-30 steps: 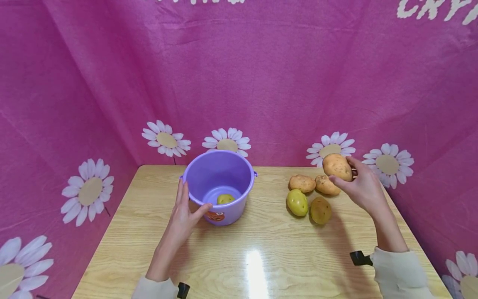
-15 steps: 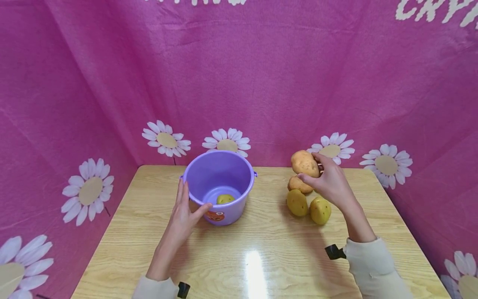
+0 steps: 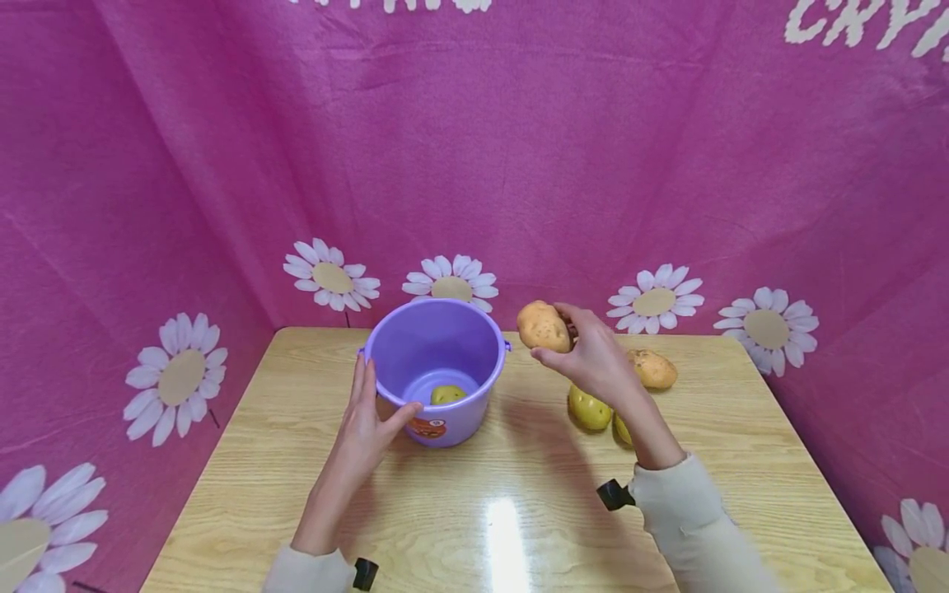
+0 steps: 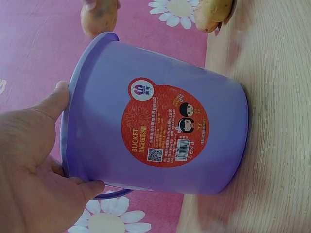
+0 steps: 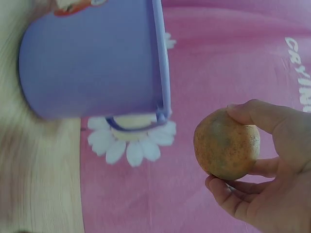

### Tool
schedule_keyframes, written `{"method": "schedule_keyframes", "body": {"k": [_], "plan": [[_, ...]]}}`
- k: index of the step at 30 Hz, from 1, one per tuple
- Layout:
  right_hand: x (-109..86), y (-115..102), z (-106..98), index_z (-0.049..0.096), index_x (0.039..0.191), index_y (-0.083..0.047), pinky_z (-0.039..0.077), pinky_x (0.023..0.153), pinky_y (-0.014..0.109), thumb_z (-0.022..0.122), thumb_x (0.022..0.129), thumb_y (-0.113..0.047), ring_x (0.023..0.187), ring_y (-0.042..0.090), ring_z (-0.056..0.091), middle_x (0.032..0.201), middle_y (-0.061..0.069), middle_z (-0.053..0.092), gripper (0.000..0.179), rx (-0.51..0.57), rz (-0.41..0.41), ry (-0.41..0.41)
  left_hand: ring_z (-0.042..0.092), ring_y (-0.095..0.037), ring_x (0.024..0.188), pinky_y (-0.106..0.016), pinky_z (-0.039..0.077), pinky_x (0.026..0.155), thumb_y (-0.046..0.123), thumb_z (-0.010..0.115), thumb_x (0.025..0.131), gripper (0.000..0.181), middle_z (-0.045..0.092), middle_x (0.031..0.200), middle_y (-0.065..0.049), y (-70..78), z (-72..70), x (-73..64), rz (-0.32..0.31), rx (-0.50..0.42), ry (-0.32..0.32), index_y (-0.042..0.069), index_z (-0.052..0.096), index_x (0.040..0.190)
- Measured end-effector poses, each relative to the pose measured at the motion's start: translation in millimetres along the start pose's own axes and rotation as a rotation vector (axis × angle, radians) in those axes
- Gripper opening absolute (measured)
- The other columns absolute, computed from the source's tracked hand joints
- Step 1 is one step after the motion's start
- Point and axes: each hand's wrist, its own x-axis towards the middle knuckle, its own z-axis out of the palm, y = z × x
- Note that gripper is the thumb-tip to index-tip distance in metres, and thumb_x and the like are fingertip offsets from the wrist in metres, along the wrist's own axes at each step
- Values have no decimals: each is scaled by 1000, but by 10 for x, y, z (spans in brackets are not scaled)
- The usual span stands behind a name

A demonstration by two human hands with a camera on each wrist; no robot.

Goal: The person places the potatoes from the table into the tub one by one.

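Observation:
A purple bucket [image 3: 469, 418] stands upright on the wooden table, left of the middle. At its near left rim my left hand [image 3: 362, 436] holds on, thumb along the front edge and fingers down the left side. One yellow-green potato [image 3: 447, 395] lies at the bottom of the bucket. Just right of the bucket, above the table, my right hand [image 3: 599, 356] grips a light brown potato [image 3: 544, 327] between thumb and fingers. In the right wrist view this potato [image 5: 226, 144] is beside the bucket rim, outside it.
Behind my right forearm lie a brown potato [image 3: 654, 370] and two yellow-green ones, the left one [image 3: 588, 410] mostly visible, the other [image 3: 622, 431] partly covered. A pink curtain [image 3: 556, 165] with white daisies surrounds the table [image 3: 415, 527] at the back and sides.
My right hand has carried the light brown potato leftward, from over the right side of the table to close beside the bucket. The left hand and bucket have stayed put.

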Motion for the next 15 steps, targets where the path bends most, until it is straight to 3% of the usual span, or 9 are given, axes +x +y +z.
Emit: {"method": "schedule_keyframes", "body": {"k": [8,15], "plan": [[90,-246,340,53,144,5,51,96,50,87,82,-26,115,34,61,132,21,63,77,29,-75,-11,7,-38,157,-56,15,123,40,75,96,107,-7,173,-11,-10,4,25,18,-2,1,0,4,165],[153,-455,615,53,145,5,48,105,49,86,84,-29,125,34,58,137,22,61,77,50,-107,-75,9,-39,156,-56,16,123,44,74,95,108,-7,173,-12,-18,13,18,24,0,6,0,4,165]]}}
